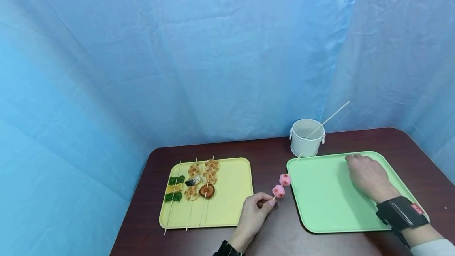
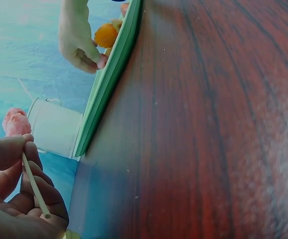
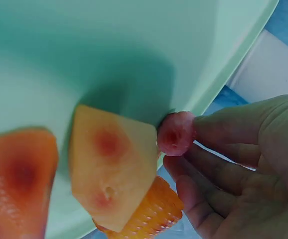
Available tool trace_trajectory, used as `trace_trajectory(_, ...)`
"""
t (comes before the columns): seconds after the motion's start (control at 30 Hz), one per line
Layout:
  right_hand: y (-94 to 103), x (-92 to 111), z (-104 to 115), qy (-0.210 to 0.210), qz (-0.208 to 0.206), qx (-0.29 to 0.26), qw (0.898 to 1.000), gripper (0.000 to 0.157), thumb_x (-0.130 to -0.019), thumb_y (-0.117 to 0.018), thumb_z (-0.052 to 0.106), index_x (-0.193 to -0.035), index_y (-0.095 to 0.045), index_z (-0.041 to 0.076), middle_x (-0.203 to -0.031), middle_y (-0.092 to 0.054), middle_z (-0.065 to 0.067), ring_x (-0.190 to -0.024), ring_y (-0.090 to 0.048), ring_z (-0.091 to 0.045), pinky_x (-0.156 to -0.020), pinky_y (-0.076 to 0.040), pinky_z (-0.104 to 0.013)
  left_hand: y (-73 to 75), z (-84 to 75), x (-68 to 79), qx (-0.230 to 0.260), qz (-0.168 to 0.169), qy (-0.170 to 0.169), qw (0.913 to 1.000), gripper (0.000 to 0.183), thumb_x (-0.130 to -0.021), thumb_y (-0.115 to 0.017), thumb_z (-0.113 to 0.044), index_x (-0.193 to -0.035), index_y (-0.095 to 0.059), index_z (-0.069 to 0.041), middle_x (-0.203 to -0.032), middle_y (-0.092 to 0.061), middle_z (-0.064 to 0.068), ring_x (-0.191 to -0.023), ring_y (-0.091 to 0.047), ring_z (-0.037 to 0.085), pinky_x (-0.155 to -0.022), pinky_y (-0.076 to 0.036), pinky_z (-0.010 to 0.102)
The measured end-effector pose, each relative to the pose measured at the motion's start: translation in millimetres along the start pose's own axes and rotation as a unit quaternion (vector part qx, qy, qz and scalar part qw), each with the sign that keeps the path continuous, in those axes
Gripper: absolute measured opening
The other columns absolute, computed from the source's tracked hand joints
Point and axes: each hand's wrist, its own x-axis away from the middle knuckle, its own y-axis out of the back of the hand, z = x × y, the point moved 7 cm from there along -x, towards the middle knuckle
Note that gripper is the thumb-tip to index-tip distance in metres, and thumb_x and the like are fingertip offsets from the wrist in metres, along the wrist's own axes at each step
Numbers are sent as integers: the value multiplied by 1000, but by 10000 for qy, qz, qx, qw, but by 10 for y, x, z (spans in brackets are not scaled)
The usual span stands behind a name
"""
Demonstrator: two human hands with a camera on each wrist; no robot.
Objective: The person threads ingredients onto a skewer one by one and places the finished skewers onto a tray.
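Observation:
My left hand [image 1: 254,211] pinches the lower part of a thin wooden skewer [image 2: 36,188] between thumb and fingers. Two pink, bumpy food pieces [image 1: 279,191] are threaded on that skewer, which tilts up beside the green tray [image 1: 334,204]. Over the tray's far right part is my right hand [image 1: 369,175]. In the right wrist view its thumb and fingers pinch a small round pink piece [image 3: 176,133] with a dark red spot. Next to it lie a pale yellow chunk [image 3: 111,164], a corn piece [image 3: 151,211] and an orange piece [image 3: 19,184]; my hand hides these in the head view.
Left on the dark table [image 1: 270,240] is a yellow tray [image 1: 231,192] with several loaded skewers, some ends past its near rim. Behind the green tray stands a white bucket [image 1: 303,145] with a bare stick [image 1: 334,114] leaning out. Blue cloth [image 1: 213,70] hangs behind.

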Motion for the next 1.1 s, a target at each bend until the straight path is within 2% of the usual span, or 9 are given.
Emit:
trace_trajectory(0.17,8,-4,5,40,-30,56,10000,7,-83,-55,-2,-86,-60,-7,-71,-56,-18,-63,-55,-38,-53,-44,-50,0,9,-5,6,-5,-19,10000,7,-85,-69,-12,-82,-73,-6,-64,-53,-10,-57,-46,0,-50,-35,15)
trace_trajectory(0.37,-13,48,-9,-182,101,-378,9991,17,-87,-56,3,-100,-65,-5,-89,-51,-22,-60,-50,-27,-46,-41,-41,0,13,-11,18,10,3,10000,9,-85,-69,-11,-84,-73,-4,-63,-52,-11,-56,-45,0,-49,-34,15)
trace_trajectory(0.5,34,60,29,41,-200,-617,9979,14,-85,-60,3,-96,-66,-3,-90,-48,-17,-59,-47,-20,-48,-40,-34,6,23,-16,8,12,92,10000,7,-85,-69,-12,-83,-73,-6,-62,-52,-11,-55,-45,0,-48,-34,15)
trace_trajectory(0.63,79,59,73,225,-450,-670,9965,16,-81,-67,5,-95,-67,-2,-89,-52,-15,-65,-49,-21,-53,-42,-36,14,34,-19,18,16,210,9998,6,-85,-69,-13,-83,-73,-9,-63,-52,-10,-57,-45,1,-49,-34,16)
trace_trajectory(0.8,85,57,82,-81,-278,-1066,9939,23,-83,-70,14,-100,-70,0,-86,-64,-7,-75,-58,-23,-62,-45,-39,13,42,-19,11,33,292,9996,6,-85,-69,-13,-83,-73,-9,-64,-53,-10,-58,-46,2,-50,-35,16)
trace_trajectory(0.9,86,77,75,-464,-118,-1545,9868,30,-87,-69,26,-106,-70,2,-88,-69,-5,-78,-64,-25,-63,-47,-37,8,38,-17,-19,51,286,9996,7,-85,-69,-13,-83,-74,-9,-64,-54,-10,-58,-47,2,-50,-35,16)
trace_trajectory(1.1,110,160,189,-922,130,-2766,9565,50,-92,-60,42,-120,-63,1,-109,-67,-16,-94,-66,-35,-68,-53,-28,0,12,-16,-18,67,227,9997,9,-85,-70,-14,-84,-74,-7,-64,-54,-10,-58,-47,1,-51,-35,15)
